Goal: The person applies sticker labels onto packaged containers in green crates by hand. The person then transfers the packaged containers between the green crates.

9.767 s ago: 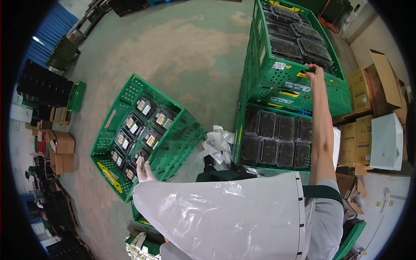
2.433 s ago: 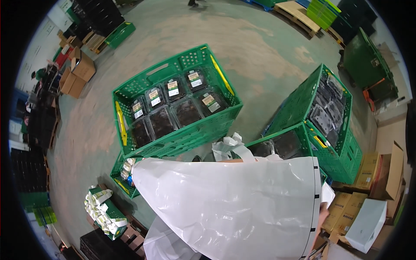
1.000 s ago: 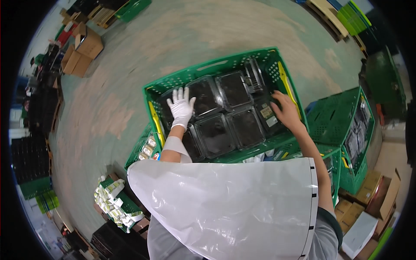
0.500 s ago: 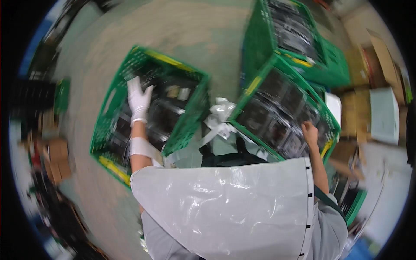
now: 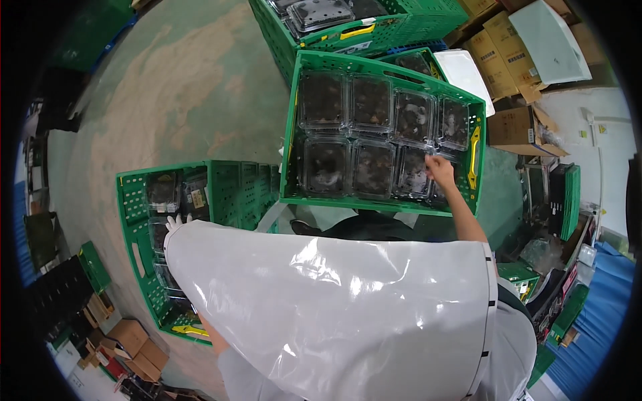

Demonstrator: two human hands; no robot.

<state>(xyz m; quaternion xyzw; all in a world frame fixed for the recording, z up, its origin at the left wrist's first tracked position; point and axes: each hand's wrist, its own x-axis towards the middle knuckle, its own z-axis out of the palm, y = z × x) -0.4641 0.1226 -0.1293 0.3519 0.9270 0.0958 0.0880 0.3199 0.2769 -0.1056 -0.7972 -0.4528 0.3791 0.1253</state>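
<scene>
My right hand (image 5: pixel 439 168), bare, reaches over a green crate (image 5: pixel 381 207) holding several clear plastic lidded boxes (image 5: pixel 372 162) with dark contents, set in two rows. Its fingers are pinched together at the edge of a box (image 5: pixel 414 167) in the near row; whether they grip it is hard to see. My left hand (image 5: pixel 178 221), in a white glove, is at a second green crate (image 5: pixel 221 194) on the left, which also holds clear boxes (image 5: pixel 162 192). Only its spread fingertips show beside a box; the white apron (image 5: pixel 334 301) hides the rest.
Another green crate (image 5: pixel 394 27) with boxes stands beyond the right one. Cardboard cartons (image 5: pixel 511 50) and a pale bin (image 5: pixel 552 43) are stacked at the far right. Green racks (image 5: pixel 570 200) stand at the right, and an open carton (image 5: pixel 137 347) lies at the lower left.
The view has turned, bringing the right crate to the middle. My left hand has gone from plainly visible to mostly hidden by the apron. My right hand stays over its crate.
</scene>
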